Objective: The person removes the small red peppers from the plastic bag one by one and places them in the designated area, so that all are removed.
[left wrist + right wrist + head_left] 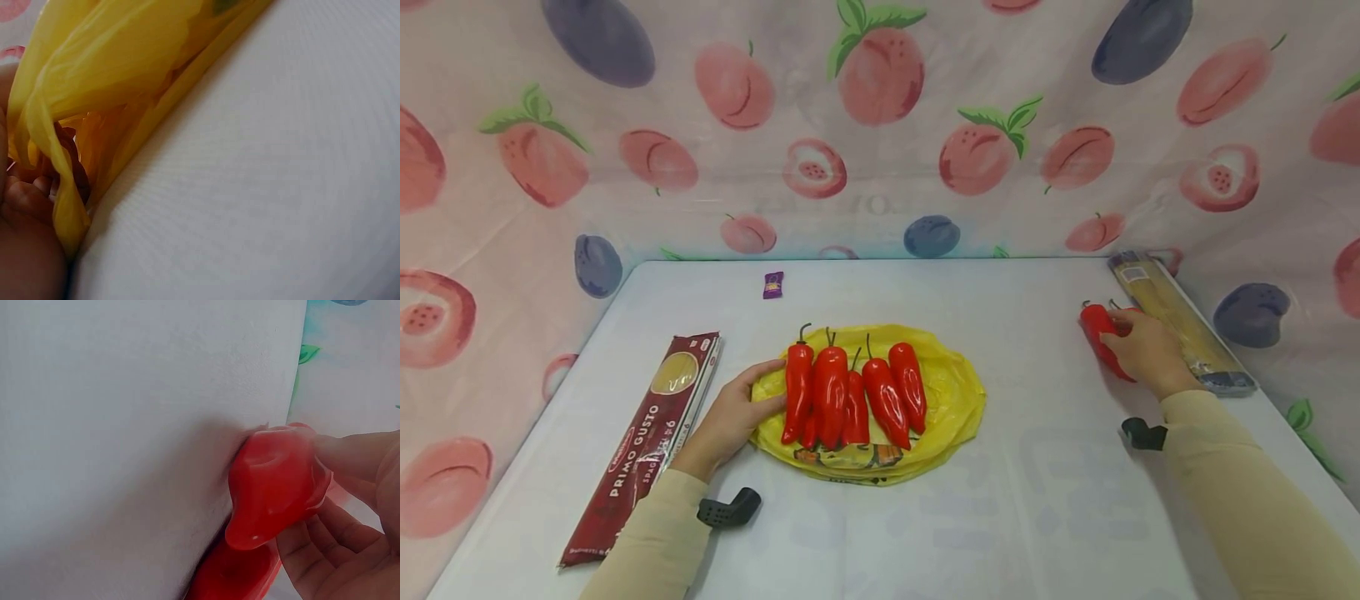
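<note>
My left hand (735,417) is at the left edge of a yellow plastic bag (955,400). In the left wrist view, its curled fingers hold a fold of the bag (119,69). Several glossy red peppers (831,387) lie side by side on the bag, stems pointing away from me, the leftmost right at the left fingertips. Far to the right, my right hand (1150,350) grips a red pepper (1096,325) between thumb and fingers, close over the table. Another red pepper (237,569) lies beside it, mostly hidden under the hand in the head view.
A dark red spaghetti packet (647,442) lies slanted left of the bag, partly behind the left forearm. Beyond the right hand is a clear pack of pasta (1180,321) along the table's right edge. A small purple wrapped sweet (772,285) sits at the back. Fruit-patterned sheeting (880,208) surrounds the white table.
</note>
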The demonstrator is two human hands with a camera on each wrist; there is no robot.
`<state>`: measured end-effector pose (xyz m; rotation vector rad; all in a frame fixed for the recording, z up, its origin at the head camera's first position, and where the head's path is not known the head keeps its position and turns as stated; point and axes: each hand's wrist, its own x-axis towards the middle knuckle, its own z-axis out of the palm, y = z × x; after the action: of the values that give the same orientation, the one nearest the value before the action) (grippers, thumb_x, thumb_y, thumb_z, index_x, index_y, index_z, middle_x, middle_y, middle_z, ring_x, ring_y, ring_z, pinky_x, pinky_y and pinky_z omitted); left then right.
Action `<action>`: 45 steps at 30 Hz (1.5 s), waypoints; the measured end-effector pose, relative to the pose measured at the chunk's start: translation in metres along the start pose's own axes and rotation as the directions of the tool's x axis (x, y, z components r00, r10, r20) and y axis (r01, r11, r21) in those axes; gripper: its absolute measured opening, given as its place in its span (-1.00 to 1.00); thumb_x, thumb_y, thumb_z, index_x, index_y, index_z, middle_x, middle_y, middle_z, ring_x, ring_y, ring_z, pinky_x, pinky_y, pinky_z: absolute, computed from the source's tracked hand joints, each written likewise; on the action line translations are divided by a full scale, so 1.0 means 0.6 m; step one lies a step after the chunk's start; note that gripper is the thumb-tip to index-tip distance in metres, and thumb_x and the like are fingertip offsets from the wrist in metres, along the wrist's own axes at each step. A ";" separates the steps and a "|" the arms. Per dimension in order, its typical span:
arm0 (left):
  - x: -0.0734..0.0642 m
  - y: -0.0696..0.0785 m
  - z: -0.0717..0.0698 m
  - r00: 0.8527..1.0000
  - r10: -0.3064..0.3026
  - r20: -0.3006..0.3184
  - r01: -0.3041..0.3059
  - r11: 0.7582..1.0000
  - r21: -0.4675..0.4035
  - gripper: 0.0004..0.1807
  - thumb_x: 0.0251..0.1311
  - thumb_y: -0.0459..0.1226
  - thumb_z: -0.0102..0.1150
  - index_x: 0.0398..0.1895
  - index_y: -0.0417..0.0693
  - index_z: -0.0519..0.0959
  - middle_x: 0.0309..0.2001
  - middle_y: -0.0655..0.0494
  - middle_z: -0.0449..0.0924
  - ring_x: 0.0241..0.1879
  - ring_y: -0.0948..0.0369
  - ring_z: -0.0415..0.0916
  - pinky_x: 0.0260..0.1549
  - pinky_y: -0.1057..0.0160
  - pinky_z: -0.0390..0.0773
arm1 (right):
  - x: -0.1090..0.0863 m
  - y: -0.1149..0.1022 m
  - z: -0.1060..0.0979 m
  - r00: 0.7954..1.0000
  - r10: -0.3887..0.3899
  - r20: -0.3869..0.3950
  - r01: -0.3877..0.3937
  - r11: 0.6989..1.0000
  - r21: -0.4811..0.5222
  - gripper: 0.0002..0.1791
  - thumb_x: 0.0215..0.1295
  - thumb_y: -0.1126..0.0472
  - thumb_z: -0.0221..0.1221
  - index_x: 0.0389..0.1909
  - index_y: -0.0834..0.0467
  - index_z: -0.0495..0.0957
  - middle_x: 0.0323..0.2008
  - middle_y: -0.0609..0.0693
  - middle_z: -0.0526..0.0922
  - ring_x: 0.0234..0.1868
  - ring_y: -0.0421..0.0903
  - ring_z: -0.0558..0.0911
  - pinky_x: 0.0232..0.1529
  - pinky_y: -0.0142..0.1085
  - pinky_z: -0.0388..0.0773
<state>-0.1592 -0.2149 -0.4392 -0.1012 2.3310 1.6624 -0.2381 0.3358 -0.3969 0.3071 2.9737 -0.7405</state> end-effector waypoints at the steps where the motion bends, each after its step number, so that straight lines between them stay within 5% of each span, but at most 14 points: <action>1: 0.000 0.000 0.000 1.000 0.000 0.000 0.000 1.000 0.000 -0.31 0.31 -0.18 0.27 0.48 0.11 0.30 0.44 -0.07 0.22 0.28 -0.05 0.32 0.05 0.19 0.59 | 0.001 0.001 0.000 1.000 0.004 0.000 -0.004 1.000 0.003 -0.33 0.43 0.24 0.17 0.46 0.37 0.18 0.30 0.50 0.26 0.28 0.46 0.22 0.18 0.32 0.36; 25: 0.000 0.003 0.001 0.999 0.034 0.005 -0.035 0.999 0.024 -0.29 0.32 -0.16 0.26 0.51 0.05 0.26 0.44 -0.13 0.21 0.24 -0.04 0.36 0.00 0.23 0.61 | -0.005 0.012 -0.009 1.000 -0.004 0.030 0.003 0.999 0.041 -0.24 0.39 0.21 0.20 0.48 0.38 0.10 0.29 0.52 0.25 0.24 0.50 0.21 0.14 0.35 0.37; 31: -0.002 0.005 0.001 0.999 0.039 0.006 -0.039 0.999 0.016 -0.29 0.32 -0.16 0.26 0.51 0.05 0.26 0.43 -0.13 0.23 0.23 -0.04 0.37 -0.01 0.24 0.61 | -0.010 0.004 -0.027 0.999 0.012 0.038 -0.014 0.999 0.037 -0.17 0.46 0.00 0.12 0.53 0.34 0.01 0.33 0.53 0.16 0.28 0.50 0.17 0.12 0.40 0.35; 38: 0.001 0.003 -0.001 1.000 0.021 0.006 -0.021 1.000 0.007 -0.31 0.32 -0.16 0.27 0.49 0.09 0.29 0.42 -0.10 0.24 0.24 -0.05 0.36 0.00 0.26 0.60 | -0.032 -0.032 -0.060 0.997 -0.074 -0.030 0.075 0.997 0.007 -0.10 0.41 -0.20 0.10 0.57 0.18 0.02 0.28 0.53 0.24 0.20 0.49 0.26 -0.02 0.41 0.44; 45: 0.001 0.002 0.000 1.000 0.013 0.011 -0.013 1.000 0.008 -0.31 0.32 -0.17 0.26 0.50 0.09 0.27 0.43 -0.11 0.22 0.26 -0.06 0.35 0.00 0.25 0.60 | -0.060 -0.083 -0.071 0.973 -0.212 -0.088 0.212 0.977 -0.013 -0.15 0.39 -0.24 0.11 0.52 0.18 0.19 0.16 0.43 0.43 0.15 0.39 0.41 0.05 0.34 0.42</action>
<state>-0.1599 -0.2145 -0.4382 -0.0755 2.3351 1.6549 -0.2135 0.3062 -0.3326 0.0219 3.1258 -0.7598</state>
